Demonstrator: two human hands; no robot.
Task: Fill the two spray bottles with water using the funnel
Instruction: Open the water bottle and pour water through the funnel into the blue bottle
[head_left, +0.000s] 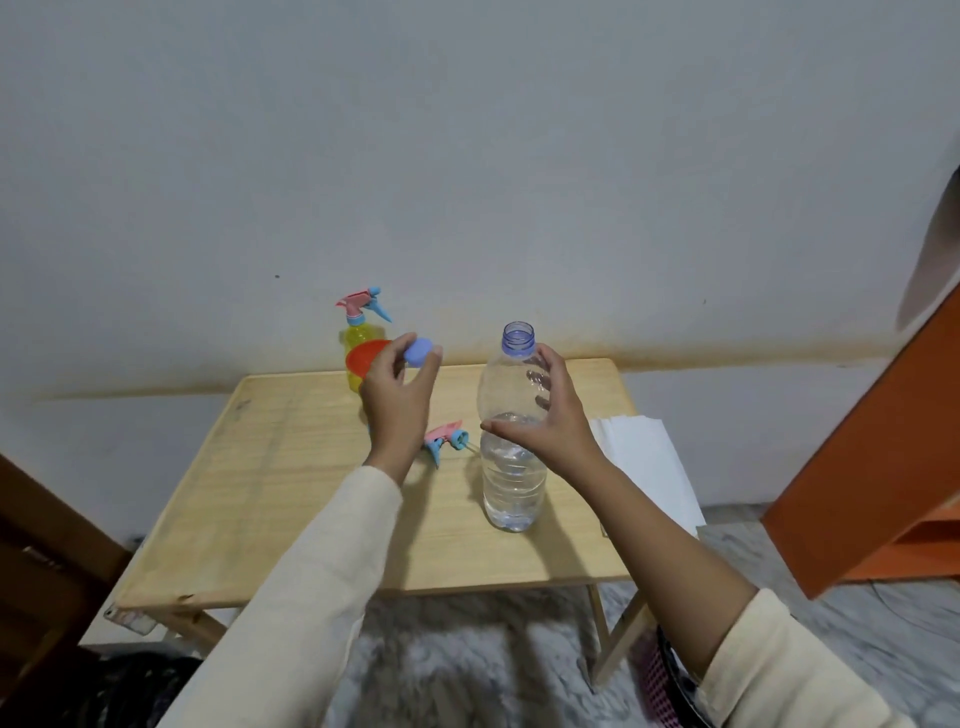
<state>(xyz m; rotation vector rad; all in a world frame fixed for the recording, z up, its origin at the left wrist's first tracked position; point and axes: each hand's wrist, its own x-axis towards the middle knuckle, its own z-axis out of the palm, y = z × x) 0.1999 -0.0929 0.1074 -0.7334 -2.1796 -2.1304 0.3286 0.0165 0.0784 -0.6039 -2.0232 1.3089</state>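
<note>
Head view: the water bottle (511, 483) stands upright on the wooden table (260, 467). Its long axis is vertical and its uncapped mouth points straight up, with water in roughly the lower half. The right hand (550, 415) curls fingers and thumb round the bottle's shoulder, probably to steady it and be ready to lift it for pouring. The left hand (395, 395) pinches the blue cap (418, 351) between thumb and fingertips, held up to the left of the bottle's neck and apart from it.

Just behind that hand shows the orange funnel (363, 358), its wide mouth tipped toward the camera. It is in front of the yellow spray bottle (353, 338), which stands upright at the table's far edge with its trigger top on. What the funnel sits in is hidden (the second spray bottle may be there; I cannot tell). A loose spray head (444, 439) lies on its side between the forearms, which suggests one bottle is open for filling. White paper (644, 457) lies at the table's right edge.
</note>
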